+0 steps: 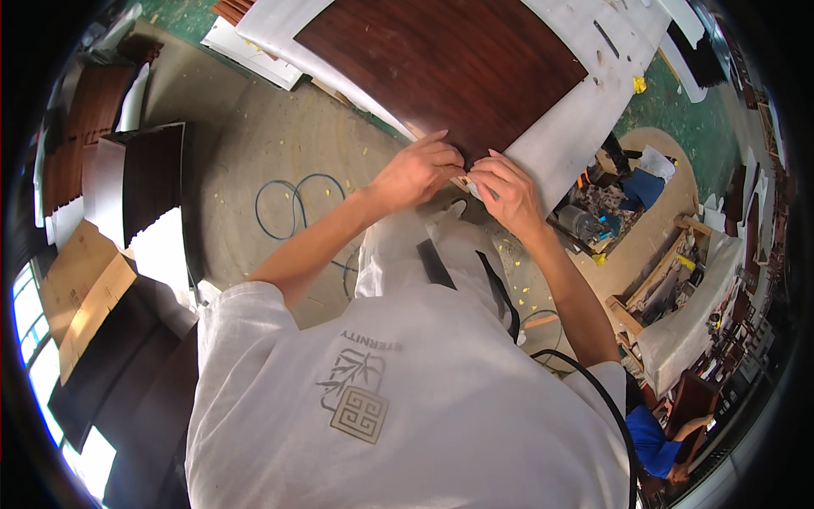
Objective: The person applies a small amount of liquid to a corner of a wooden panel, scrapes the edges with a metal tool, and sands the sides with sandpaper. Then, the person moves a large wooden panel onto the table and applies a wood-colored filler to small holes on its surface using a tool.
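Grip narrow on both sides: left hand (420, 172) has fingers curled and bunched; right hand (509, 193) has thumb and fingertips drawn close. Whether anything is pinched cannot be told; a small tan patch (464, 181) shows between the hands, identity unclear.

Landmark: dark reddish-brown wood panel (449, 72), lying flat on a white-covered worktable (610, 81). Both hands meet at the panel's near end; firm contact with its edge not confirmed.

Risks (judgement): fingertips crowd one spot, so uneven pressure could chip the panel's edge or mark its finish. A sideways push might skid the panel if the white covering is slippery. Grit beneath it, if any, could scratch the underside.

Count:
- Hands at the panel: 2.
- Panel on the worktable: 1.
- Thin black strip (606, 39), right of the panel on the worktable: 1.
- Yellow scrap (639, 85), right of the panel at the worktable's edge: 1.
- Blue hose (294, 212), on the floor left of and nearer than the panel: 1, in loops.
- Opened cardboard box (85, 293), far left of the panel: 1.
- Blue cloth (642, 191), right of and nearer than the panel: 1.
- Co-worker in blue (653, 441), well apart from the panel, lower right: 1.
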Demonstrator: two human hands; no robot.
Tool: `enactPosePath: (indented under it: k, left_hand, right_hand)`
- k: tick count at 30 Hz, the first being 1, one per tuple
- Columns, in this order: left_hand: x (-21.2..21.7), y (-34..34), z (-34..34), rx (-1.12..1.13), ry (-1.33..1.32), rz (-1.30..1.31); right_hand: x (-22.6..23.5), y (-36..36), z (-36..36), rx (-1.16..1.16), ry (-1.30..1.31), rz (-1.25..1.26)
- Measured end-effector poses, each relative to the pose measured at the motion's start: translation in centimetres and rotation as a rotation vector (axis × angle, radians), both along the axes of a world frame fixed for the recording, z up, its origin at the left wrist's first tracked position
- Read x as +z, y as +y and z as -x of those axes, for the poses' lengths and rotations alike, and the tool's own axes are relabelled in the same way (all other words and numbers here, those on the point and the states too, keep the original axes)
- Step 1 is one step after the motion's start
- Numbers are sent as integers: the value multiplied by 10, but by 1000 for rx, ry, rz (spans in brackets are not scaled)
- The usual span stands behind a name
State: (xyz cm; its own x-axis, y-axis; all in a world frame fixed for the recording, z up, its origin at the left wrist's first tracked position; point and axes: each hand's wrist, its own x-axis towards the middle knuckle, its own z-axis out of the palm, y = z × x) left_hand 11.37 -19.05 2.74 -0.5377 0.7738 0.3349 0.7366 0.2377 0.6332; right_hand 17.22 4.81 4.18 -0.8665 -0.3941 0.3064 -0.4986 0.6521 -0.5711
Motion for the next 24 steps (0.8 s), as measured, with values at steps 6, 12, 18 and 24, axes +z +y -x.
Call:
enactPosePath:
  k: [6,12,18,24]
  left_hand:
    - [-5,1,-5,28,-67,-63]
    - [-5,-1,-13,5,-78,-58]
    - [-3,-7,-13,-4,-101,-46]
    - [-3,-5,-18,-44,-140,-2]
  right_hand:
    - [2,-1,1,-14,5,9]
    - [1,0,-4,24,-22,10]
    - [7,-5,-4,47,-16,26]
    - [11,-3,-15,49,-9,-15]
